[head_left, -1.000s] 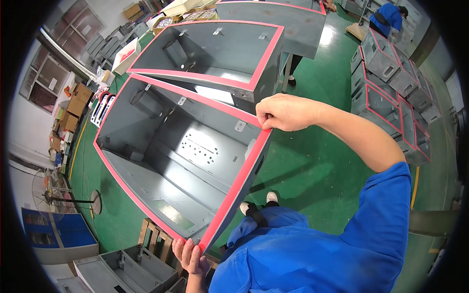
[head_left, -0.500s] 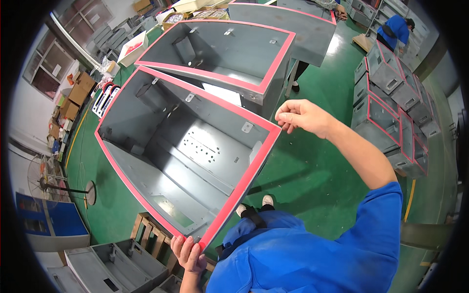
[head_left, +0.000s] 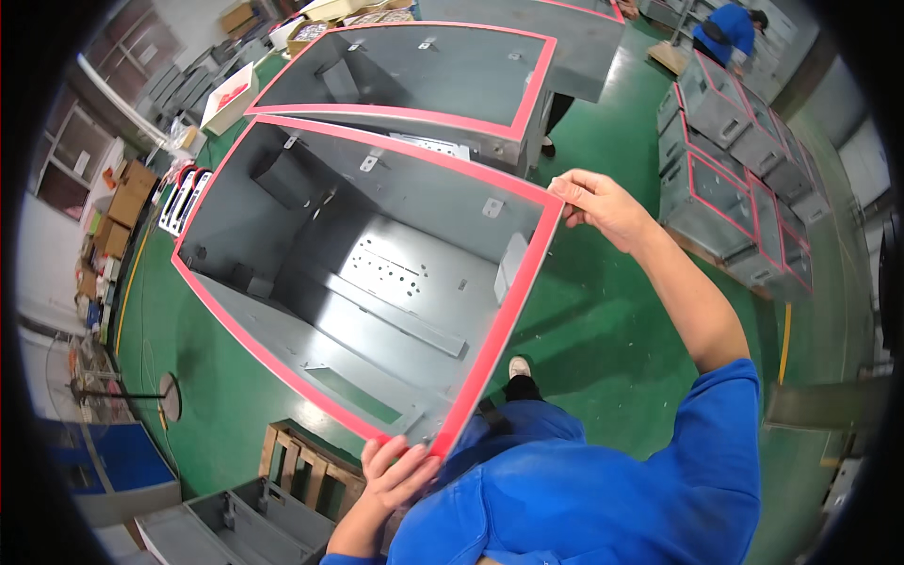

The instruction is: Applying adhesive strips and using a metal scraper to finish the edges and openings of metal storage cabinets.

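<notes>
In front of me is a large open grey sheet-metal box (head_left: 405,254), tilted, with pink-red strip (head_left: 513,315) along its rim. Its inside shows a panel with several holes, small tabs and a rectangular cutout. At the near corner, my left hand (head_left: 400,476) is closed over the rim, fingers on the strip. My right hand (head_left: 603,209) pinches the far right corner, thumb and forefinger at the strip; whether they hold the strip alone or the edge too, I cannot tell. A second grey box (head_left: 428,80) with the same edging sits just behind, close against the first.
More pink-edged boxes (head_left: 730,202) are stacked at the right, where a person in blue (head_left: 725,33) bends over. A wooden pallet (head_left: 306,471) and grey metal boxes (head_left: 226,527) lie at the lower left. A fan (head_left: 169,395) stands on the green floor; a white bin (head_left: 229,99) is behind.
My right hand has come onto the box's far right corner, having been just off it. My left hand has shifted slightly right with the near corner, and the whole view has swung a little.
</notes>
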Demonstrator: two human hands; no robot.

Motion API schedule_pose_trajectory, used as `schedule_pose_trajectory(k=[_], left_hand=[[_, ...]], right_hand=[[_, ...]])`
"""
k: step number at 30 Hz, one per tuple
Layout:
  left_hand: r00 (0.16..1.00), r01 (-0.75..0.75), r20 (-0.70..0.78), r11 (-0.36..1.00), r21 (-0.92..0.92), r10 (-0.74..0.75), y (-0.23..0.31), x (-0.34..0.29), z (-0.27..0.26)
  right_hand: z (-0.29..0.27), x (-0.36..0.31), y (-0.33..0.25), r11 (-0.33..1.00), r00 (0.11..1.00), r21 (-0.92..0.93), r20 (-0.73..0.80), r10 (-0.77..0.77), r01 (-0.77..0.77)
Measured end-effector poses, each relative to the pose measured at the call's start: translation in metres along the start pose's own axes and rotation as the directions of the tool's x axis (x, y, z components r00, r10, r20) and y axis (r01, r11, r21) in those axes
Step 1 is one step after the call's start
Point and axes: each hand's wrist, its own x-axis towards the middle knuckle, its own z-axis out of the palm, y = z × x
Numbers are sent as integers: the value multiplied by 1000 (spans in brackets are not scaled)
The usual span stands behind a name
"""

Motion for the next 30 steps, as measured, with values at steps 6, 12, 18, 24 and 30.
schedule_pose_trajectory(k=[6, 12, 18, 24, 30], left_hand=[[974, -225, -58, 959, -171, 218, -24, 25, 8], [968, -248, -42, 931, -268, 246, -25, 27, 2], [952, -202, 99, 838, -507, 289, -40, 54, -35], [628, 768, 754, -3, -640, -194, -57, 145, -4], [435, 811, 896, -394, -432, -88, -43, 167, 30]], right_hand=[[17, -6, 14, 996, 965, 24, -251, -72, 81], [33, -11, 20, 992, 908, -13, -402, -118, 123], [37, -13, 22, 997, 868, 20, -493, -49, 68], [57, -31, 47, 976, 590, -146, -778, -214, 162], [84, -80, 49, 914, 663, -320, -632, -402, 249]])
